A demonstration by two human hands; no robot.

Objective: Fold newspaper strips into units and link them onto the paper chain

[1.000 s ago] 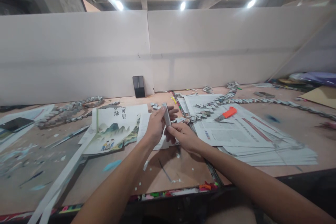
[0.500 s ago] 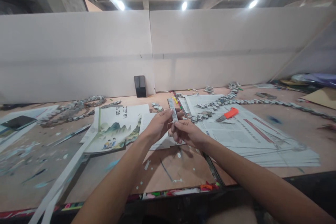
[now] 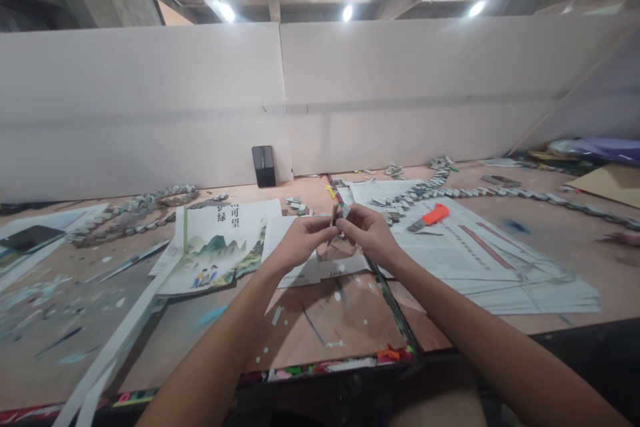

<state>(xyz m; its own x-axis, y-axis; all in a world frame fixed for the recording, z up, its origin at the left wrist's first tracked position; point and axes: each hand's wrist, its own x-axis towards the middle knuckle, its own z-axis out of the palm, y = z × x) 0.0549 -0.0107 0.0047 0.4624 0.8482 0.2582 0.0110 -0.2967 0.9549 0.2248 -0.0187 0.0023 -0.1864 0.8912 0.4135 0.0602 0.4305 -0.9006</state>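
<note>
A narrow strip of folded printed paper (image 3: 334, 215) is pinched between my two hands above the middle of the table, seen nearly edge-on. My left hand (image 3: 301, 237) closes on it with thumb and fingers from the left. From the other side, my right hand (image 3: 371, 232) grips it, thumb close to the left thumb. The fingers partly cover the strip. Just behind the left hand lie several small folded paper pieces (image 3: 296, 205). To the right, a chain of folded paper links (image 3: 530, 197) runs across newspaper sheets (image 3: 450, 260).
An orange-handled utility knife (image 3: 434, 215) lies on the newspaper. A phone (image 3: 263, 167) leans on the white partition (image 3: 150, 100). At left are an illustrated page (image 3: 220, 260), another paper chain (image 3: 135, 209), a long blade-like tool (image 3: 133, 260) and a dark phone (image 3: 33, 237). White strips (image 3: 115, 353) hang over the table edge.
The strip stood upright with its printed face showing; now it is turned edge-on and mostly covered by my fingers. My right hand has moved up and around its far side.
</note>
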